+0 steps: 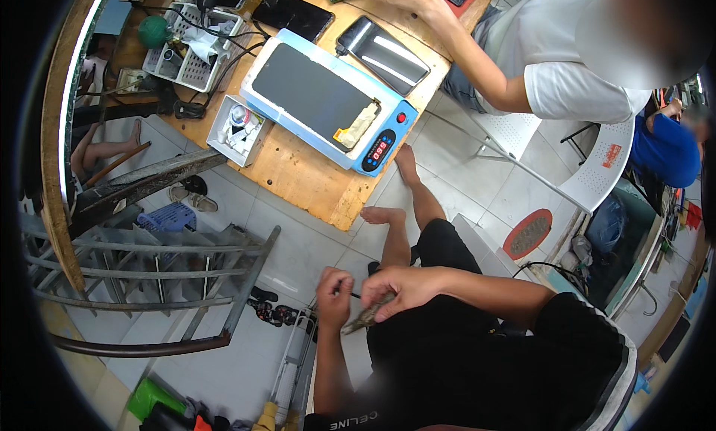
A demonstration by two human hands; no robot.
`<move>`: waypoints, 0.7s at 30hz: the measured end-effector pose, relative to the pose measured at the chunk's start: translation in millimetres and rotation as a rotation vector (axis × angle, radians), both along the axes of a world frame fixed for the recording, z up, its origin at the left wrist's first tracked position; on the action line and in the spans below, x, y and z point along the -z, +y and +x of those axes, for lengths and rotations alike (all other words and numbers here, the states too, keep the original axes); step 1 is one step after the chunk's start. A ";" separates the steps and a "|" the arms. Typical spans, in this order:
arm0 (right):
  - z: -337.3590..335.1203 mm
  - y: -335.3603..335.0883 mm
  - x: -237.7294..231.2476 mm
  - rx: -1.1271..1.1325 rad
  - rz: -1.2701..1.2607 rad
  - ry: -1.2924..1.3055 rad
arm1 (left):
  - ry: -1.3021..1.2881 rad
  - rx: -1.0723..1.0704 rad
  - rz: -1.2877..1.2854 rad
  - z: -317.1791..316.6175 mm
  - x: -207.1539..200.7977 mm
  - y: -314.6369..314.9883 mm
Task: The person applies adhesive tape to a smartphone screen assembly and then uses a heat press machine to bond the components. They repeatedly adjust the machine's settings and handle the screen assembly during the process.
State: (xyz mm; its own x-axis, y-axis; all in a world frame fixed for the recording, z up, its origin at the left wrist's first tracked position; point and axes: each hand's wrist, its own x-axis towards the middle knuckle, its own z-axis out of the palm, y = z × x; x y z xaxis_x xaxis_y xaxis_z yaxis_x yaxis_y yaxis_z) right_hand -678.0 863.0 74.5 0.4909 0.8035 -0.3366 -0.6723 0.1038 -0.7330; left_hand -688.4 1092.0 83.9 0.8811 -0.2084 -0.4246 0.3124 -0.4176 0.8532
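Observation:
My left hand [333,297] is raised in front of my body with its fingers curled closed; a short thin dark piece shows beside it, and what the fingers hold is hidden. Close by on its right, my right hand [403,287] is closed round a grey-brown, mottled narrow object [361,321] that sticks out below the fingers; its kind is not clear. Both hands are off the table. Beyond them, a blue-and-white heating plate machine [252,88] rests on the wooden table [339,207], bearing a dark flat phone screen [313,88] with a yellowish flex piece at one end.
A white box of small items [230,149] stands beside the machine. Two phones, one a black phone [292,15], the other a glossy phone [384,54], lie behind it. A co-worker's arm [477,58] reaches over the table. Metal stair railings [149,300] stand at left.

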 end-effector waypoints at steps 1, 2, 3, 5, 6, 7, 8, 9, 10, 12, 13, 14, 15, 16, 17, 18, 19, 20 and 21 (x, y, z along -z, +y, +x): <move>2.5 1.5 -1.9 0.188 0.236 0.101 | -0.050 0.023 -0.032 -5.7 1.9 -11.6; 6.4 5.2 0.4 0.382 0.167 0.161 | -0.100 0.049 -0.063 -10.3 1.6 -21.1; 9.2 5.9 4.8 0.396 -0.165 -0.018 | -0.140 0.139 0.086 -12.3 -0.4 -26.0; 13.9 3.6 19.4 0.327 -0.794 -0.382 | -0.258 0.330 0.366 -11.2 -6.3 -28.1; 9.4 -0.1 22.7 0.099 -0.841 -0.526 | -0.295 0.390 0.403 -6.9 -8.6 -24.6; 6.0 -3.8 26.4 0.070 -0.606 -0.516 | -0.220 0.387 0.302 1.0 -7.6 -19.5; 1.0 -7.0 28.0 -0.017 -0.416 -0.452 | -0.125 0.397 0.209 9.4 -6.7 -12.0; -4.2 -8.9 27.7 -0.168 -0.215 -0.347 | -0.020 0.393 0.125 14.5 -6.5 -7.0; -6.2 -9.9 28.7 -0.079 0.088 -0.073 | 0.090 0.340 -0.053 16.6 -5.8 -6.6; -8.0 -9.1 27.1 0.320 0.102 0.175 | 0.246 0.180 -0.458 18.8 -5.2 -9.2; -8.4 -9.6 24.7 0.516 0.161 0.289 | 0.217 0.226 -0.214 18.6 -5.8 -13.0; -4.4 -7.9 25.2 0.624 0.028 0.242 | 0.129 0.247 -0.030 16.3 -8.8 -17.4; -2.0 -9.1 23.8 0.612 -0.250 -0.109 | 0.042 0.284 0.141 14.5 -12.6 -21.9; 1.9 -10.6 23.5 0.582 -0.512 -0.451 | -0.203 0.494 0.427 17.3 -16.6 -21.3; 4.6 -14.3 22.2 0.415 -0.701 -0.590 | -0.130 0.413 0.355 19.9 -20.6 -20.7; 6.9 -18.0 20.3 0.168 -0.810 -0.633 | -0.082 0.347 0.267 24.8 -22.8 -18.9; 6.9 -23.7 16.2 0.174 -0.473 -0.379 | -0.032 0.264 0.183 29.9 -24.6 -16.5; 8.3 -27.9 12.6 0.126 -0.171 -0.102 | 0.123 0.221 -0.016 34.2 -25.8 -14.4; 9.7 -33.2 7.6 0.071 0.129 0.168 | 0.270 0.152 -0.214 39.5 -25.0 -12.8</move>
